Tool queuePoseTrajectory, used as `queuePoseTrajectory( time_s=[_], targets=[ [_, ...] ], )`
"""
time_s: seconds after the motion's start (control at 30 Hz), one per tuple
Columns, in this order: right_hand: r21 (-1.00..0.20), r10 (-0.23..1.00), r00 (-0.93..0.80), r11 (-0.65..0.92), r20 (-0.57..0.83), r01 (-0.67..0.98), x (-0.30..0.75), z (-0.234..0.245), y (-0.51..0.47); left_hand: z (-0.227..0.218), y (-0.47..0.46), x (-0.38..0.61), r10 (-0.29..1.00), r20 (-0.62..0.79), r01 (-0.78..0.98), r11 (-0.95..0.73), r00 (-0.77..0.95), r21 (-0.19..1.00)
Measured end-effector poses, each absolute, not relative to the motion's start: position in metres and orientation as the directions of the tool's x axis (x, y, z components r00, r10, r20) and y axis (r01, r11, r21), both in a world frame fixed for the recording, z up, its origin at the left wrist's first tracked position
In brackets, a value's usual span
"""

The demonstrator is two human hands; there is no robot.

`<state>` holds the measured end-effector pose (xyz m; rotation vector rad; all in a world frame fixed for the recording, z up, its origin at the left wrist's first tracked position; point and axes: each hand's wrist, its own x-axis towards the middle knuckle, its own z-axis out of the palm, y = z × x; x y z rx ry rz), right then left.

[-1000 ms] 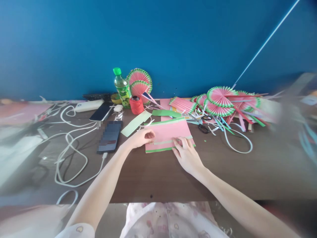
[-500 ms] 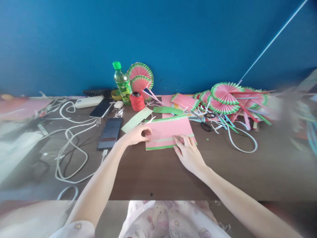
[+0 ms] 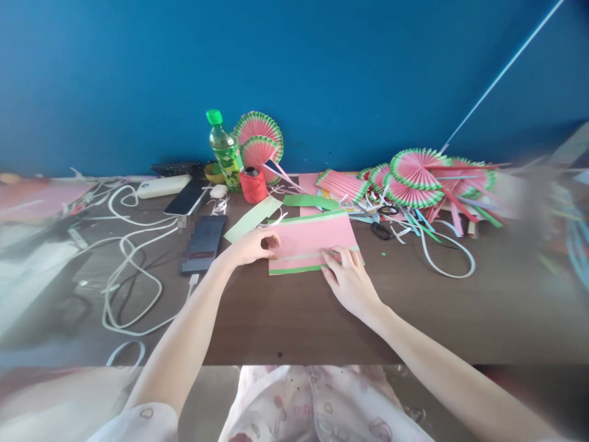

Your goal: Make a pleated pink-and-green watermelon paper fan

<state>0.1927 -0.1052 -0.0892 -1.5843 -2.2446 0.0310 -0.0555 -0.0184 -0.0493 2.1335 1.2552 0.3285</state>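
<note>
A pink paper sheet (image 3: 308, 239) with green and white borders lies on the table; its lower part shows a second green edge under a pale strip, like a layer or fold. My left hand (image 3: 254, 247) holds the sheet's left edge, thumb and index finger curved around a small gap. At the lower right, my right hand (image 3: 350, 279) has bent fingers on the pale strip and its thumb near the green edge. Just behind the left hand are a pale green paper strip (image 3: 252, 220) and a darker green strip (image 3: 310, 201).
Pink-and-green pleated fans (image 3: 418, 172) are heaped at back right, with black-handled scissors (image 3: 381, 231) before them. A green-capped bottle (image 3: 225, 153) and red ribbon roll (image 3: 253, 186) stand at the back. Phones (image 3: 202, 244) and white cables (image 3: 133, 282) occupy the left.
The whole view has shifted slightly, with the table sitting a little higher in the picture. Both hands keep nearly the same places on the pink paper.
</note>
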Motion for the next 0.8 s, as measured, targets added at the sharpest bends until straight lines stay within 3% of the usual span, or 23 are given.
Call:
queuePoseTrajectory(
  time_s=[0.8],
  targets=[
    [-0.232, 0.906, -0.296, 0.371, 0.301, 0.899, 0.1918, -0.0880, -0.1060, -0.0512, -0.0188, -0.0541, 0.857, -0.062, 0.683, -0.363, 0.512, 0.634]
  ],
)
